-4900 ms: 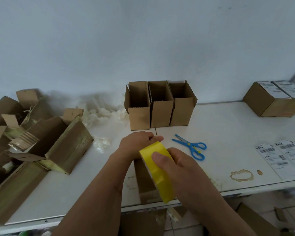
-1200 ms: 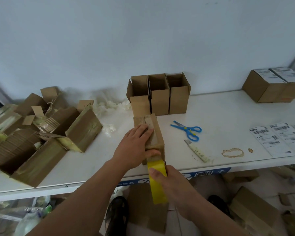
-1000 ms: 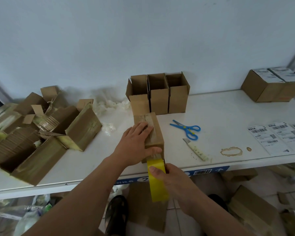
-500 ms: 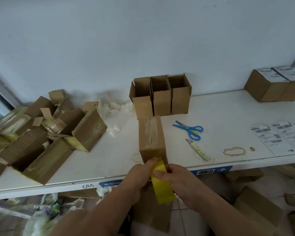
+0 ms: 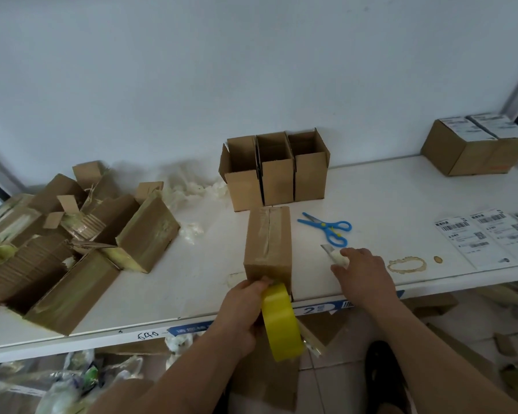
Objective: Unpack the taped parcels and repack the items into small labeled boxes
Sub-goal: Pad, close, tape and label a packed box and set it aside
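The tape roll gripped in the left hand is bright yellow. Just beyond those fingers the closed box is plain brown cardboard with a glossy clear strip along its top seam. At the right hand's fingertips the knife has a pale cream handle and grey blade. Beyond them the scissors are blue with yellow pivot dots. Right of those fingers a brown ring stain marks the white table, and the labels are white with black barcodes.
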